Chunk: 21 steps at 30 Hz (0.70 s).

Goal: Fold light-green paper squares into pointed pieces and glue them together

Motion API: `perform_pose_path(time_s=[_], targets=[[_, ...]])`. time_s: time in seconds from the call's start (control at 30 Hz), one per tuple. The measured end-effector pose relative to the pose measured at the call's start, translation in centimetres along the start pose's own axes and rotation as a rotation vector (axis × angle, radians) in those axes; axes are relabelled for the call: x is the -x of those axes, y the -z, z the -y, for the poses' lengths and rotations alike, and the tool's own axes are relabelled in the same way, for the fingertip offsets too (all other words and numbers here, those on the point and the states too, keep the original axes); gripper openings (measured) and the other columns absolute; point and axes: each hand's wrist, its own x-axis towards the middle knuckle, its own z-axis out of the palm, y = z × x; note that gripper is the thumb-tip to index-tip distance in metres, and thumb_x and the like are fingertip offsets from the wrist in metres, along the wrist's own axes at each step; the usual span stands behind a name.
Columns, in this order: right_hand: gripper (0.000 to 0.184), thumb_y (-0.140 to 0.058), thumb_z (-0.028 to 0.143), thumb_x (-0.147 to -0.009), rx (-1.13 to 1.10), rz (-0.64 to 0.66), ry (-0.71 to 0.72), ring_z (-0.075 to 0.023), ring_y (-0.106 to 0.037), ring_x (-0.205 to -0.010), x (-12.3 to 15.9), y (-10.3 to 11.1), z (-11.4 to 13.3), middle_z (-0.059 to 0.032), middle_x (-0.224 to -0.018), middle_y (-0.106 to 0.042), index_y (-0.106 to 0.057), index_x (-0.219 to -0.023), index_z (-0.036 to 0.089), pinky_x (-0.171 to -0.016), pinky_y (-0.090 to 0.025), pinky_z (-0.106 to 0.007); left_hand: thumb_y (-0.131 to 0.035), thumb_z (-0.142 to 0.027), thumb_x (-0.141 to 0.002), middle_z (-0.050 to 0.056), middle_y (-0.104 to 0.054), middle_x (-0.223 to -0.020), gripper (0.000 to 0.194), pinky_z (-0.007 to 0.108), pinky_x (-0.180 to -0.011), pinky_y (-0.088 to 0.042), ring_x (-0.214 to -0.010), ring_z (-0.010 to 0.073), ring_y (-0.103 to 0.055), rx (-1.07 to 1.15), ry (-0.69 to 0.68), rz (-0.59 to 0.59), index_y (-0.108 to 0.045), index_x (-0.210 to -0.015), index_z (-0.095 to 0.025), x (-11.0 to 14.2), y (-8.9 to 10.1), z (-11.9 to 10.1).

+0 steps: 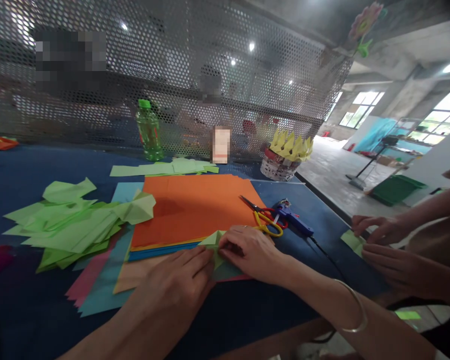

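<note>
A small piece of light green paper [212, 240], creased to a peak, is between my two hands. My left hand [185, 277] pinches its near left edge. On the other side my right hand [253, 250], fingers curled, grips the same paper. Both hands rest over the near edge of a stack of coloured sheets with orange paper [195, 202] on top. Just beyond my right hand lie scissors [272, 225] with yellow and red handles and a blue glue gun [296, 222] with a dark cord.
Folded green papers [78, 220] are heaped at the left. Green strips [165, 167] lie behind the stack, near a green bottle [149, 130]. A basket [281, 162] with yellow paper points stands by a perforated metal panel [172, 65]. At right, another person's hands [378, 245] hold green paper.
</note>
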Motion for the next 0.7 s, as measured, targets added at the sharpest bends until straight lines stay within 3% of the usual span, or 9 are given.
perform_pose_path(time_s=[0.17,0.4,0.7], targets=[[0.004,-0.067,0.018,-0.090,-0.002,0.008,-0.016,-0.0120,-0.056,-0.071,0.00,0.12,0.14,0.0025,-0.078,-0.061,-0.064,-0.088,0.019,-0.067,-0.037,-0.022,-0.031,-0.008,-0.099,0.008,-0.072,-0.101,0.038,0.039,-0.091,-0.057,-0.096,0.0217,-0.069,0.036,0.063,0.054,-0.067,-0.093,-0.017,-0.16,-0.12,-0.34],[0.003,-0.066,0.019,-0.091,0.002,0.017,-0.023,-0.0124,-0.057,-0.073,-0.02,0.11,0.16,0.0023,-0.079,-0.061,-0.064,-0.089,0.019,-0.069,-0.037,-0.023,-0.037,-0.007,-0.097,0.008,-0.072,-0.097,0.032,0.039,-0.088,-0.057,-0.092,0.0226,-0.068,0.041,0.104,0.085,-0.067,-0.094,-0.016,0.03,-0.48,-0.38],[0.003,-0.067,0.018,-0.090,-0.004,0.023,-0.044,-0.0124,-0.057,-0.073,0.00,0.11,0.22,0.0026,-0.078,-0.061,-0.064,-0.089,0.019,-0.068,-0.037,-0.023,-0.039,-0.004,-0.095,0.007,-0.072,-0.099,0.032,0.037,-0.086,-0.057,-0.090,0.0213,-0.069,-0.027,0.023,0.077,-0.069,-0.094,-0.017,-0.09,0.06,-0.35]])
